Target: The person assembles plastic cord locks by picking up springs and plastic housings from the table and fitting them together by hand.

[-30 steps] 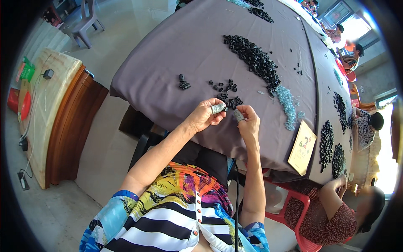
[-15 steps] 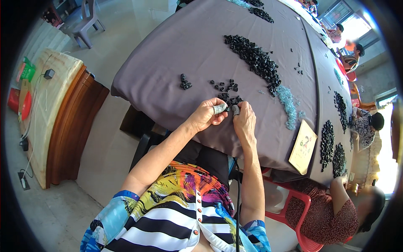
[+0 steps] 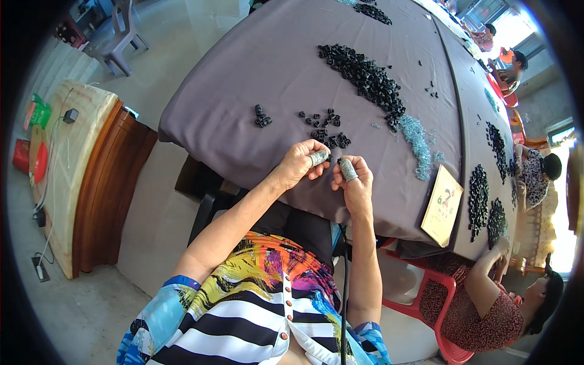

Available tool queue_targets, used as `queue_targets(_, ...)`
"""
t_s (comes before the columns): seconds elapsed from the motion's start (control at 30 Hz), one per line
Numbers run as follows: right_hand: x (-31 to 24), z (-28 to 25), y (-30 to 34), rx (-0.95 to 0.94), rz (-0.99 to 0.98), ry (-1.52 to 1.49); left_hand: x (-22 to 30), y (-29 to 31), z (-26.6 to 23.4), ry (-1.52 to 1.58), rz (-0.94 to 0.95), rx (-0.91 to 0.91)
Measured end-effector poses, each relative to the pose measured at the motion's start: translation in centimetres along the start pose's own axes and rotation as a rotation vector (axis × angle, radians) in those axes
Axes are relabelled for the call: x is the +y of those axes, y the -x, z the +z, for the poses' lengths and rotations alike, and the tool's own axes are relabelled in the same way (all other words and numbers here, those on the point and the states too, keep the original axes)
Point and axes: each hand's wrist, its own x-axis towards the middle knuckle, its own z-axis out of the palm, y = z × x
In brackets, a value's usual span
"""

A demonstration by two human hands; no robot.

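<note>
My left hand (image 3: 298,164) is closed in a pinch, its thumb wrapped in a light grey covering. A small black plastic part (image 3: 330,158) shows at its fingertips. Close beside it, my right hand (image 3: 354,182), also with a wrapped digit, pinches what looks like another small dark piece (image 3: 339,161). Both hands hover over the near edge of the cloth-covered table (image 3: 243,152). Just beyond them lies a loose scatter of black plastic parts (image 3: 322,137), with a few more parts (image 3: 262,117) off to the left.
Farther back stretches a big heap of black parts (image 3: 365,76), ending at a pile of clear bluish springs (image 3: 417,146). A yellowish booklet (image 3: 442,204) lies to the right. A person in a dark patterned dress (image 3: 477,304) sits at the right on a red chair (image 3: 438,277). A wooden counter (image 3: 106,188) stands left.
My right hand has turned and shifted slightly right, away from the left, so its wrapped digit now shows more. The left hand stays nearly in place. The seated person at right has moved.
</note>
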Motion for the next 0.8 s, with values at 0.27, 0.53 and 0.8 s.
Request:
queue_targets(0.27,0.31,-0.19,-0.11,-0.047,-0.008,0.066,-0.05,0.16,0.67,-0.122,0.054,0.004)
queue_targets(0.53,0.36,-0.04,-0.04,-0.049,-0.004,0.109,0.01,0.27,0.69,-0.134,0.057,0.007)
queue_targets(0.8,0.16,0.22,0.12,-0.047,-0.009,0.199,0.05,0.46,0.08,-0.187,0.085,-0.071)
